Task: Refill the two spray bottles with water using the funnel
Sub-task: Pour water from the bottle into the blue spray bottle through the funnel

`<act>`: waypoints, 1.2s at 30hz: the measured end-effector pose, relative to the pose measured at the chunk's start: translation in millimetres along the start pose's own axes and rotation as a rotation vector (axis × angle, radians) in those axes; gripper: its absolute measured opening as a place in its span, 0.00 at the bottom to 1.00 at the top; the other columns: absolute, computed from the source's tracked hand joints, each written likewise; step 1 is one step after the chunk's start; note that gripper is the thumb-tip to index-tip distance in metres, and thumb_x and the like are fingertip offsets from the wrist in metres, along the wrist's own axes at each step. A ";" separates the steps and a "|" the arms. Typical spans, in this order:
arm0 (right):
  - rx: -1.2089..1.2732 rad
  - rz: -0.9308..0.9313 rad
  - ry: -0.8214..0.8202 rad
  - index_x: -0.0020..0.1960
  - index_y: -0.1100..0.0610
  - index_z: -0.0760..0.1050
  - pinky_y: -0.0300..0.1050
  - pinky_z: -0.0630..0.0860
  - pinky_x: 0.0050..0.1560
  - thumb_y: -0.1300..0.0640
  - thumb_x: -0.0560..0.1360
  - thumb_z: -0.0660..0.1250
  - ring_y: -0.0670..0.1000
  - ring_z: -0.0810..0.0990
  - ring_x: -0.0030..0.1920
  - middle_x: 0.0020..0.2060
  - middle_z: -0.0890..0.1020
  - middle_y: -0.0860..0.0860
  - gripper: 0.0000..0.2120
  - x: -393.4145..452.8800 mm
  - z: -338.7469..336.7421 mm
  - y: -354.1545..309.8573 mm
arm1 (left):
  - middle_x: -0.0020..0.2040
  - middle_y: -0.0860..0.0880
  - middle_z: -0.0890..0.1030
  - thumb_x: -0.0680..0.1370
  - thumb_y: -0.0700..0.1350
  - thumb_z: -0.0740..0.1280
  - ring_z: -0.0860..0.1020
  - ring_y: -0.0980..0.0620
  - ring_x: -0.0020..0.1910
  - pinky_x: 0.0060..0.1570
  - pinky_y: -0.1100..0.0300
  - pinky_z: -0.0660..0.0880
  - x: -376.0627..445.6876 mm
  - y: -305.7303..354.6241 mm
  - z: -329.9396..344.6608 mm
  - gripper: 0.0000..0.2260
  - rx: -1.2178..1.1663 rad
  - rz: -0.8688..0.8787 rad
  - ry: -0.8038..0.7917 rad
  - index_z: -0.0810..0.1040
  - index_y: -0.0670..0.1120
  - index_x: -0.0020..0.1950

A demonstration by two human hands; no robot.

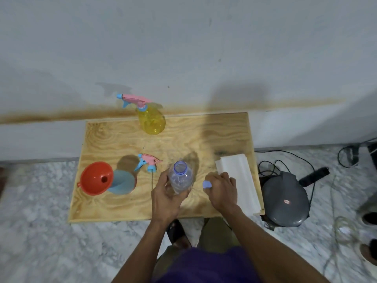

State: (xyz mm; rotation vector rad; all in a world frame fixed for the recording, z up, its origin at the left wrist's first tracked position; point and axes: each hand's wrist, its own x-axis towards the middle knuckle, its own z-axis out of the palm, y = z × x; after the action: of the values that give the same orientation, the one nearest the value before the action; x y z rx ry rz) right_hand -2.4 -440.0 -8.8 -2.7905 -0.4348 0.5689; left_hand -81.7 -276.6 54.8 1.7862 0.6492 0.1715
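The left hand [165, 198] grips an uncapped, upright water bottle [180, 176]; the funnel [97, 178] sits left of it, nearer this hand, while the right hand [221, 189] pinches the cap [207, 184].

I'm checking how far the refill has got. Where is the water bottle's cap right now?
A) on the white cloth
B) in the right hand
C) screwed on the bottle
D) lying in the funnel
B: the right hand pinches the blue cap, and the water bottle stands open-mouthed in the left hand.
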 end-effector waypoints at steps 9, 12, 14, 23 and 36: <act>0.410 -0.005 0.179 0.62 0.52 0.78 0.47 0.73 0.53 0.61 0.70 0.72 0.54 0.77 0.56 0.57 0.82 0.49 0.21 -16.7 -24.8 -21.0 | 0.53 0.60 0.83 0.65 0.34 0.81 0.81 0.60 0.52 0.50 0.65 0.77 -2.5 -3.9 -2.1 0.28 -0.018 -0.045 -0.008 0.78 0.49 0.61; 0.687 -0.146 0.206 0.68 0.54 0.75 0.31 0.72 0.58 0.54 0.65 0.72 0.37 0.74 0.56 0.59 0.78 0.44 0.30 -32.2 -42.3 -40.4 | 0.51 0.59 0.83 0.65 0.36 0.81 0.82 0.59 0.50 0.48 0.65 0.78 -3.3 -3.2 -7.6 0.27 -0.014 -0.031 -0.038 0.77 0.52 0.60; 0.749 -0.237 0.185 0.71 0.52 0.71 0.27 0.68 0.61 0.53 0.65 0.76 0.34 0.72 0.62 0.63 0.74 0.38 0.36 -41.3 -50.7 -55.7 | 0.52 0.58 0.84 0.66 0.34 0.80 0.82 0.58 0.52 0.48 0.65 0.78 -5.1 -4.3 -11.3 0.28 -0.009 -0.003 -0.060 0.77 0.54 0.61; 0.823 -0.133 0.241 0.67 0.44 0.72 0.34 0.74 0.58 0.50 0.65 0.82 0.37 0.78 0.59 0.59 0.80 0.38 0.34 -52.4 -43.7 -91.9 | 0.62 0.60 0.79 0.71 0.32 0.73 0.79 0.59 0.61 0.56 0.59 0.79 -18.7 -0.8 -47.9 0.32 0.085 0.061 -0.031 0.71 0.63 0.65; 0.846 -0.050 0.409 0.69 0.48 0.70 0.55 0.79 0.58 0.39 0.61 0.80 0.47 0.80 0.60 0.61 0.80 0.45 0.40 -61.3 -24.8 -111.8 | 0.68 0.48 0.70 0.67 0.60 0.76 0.64 0.51 0.68 0.65 0.53 0.67 -13.8 9.4 -181.3 0.38 0.332 0.222 0.462 0.68 0.49 0.72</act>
State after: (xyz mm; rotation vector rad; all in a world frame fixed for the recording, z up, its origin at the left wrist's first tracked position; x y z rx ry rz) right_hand -72.4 -362.4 68.3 -1.9908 -0.1212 0.1020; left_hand -168.5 -132.5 124.5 2.1610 0.8386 0.6750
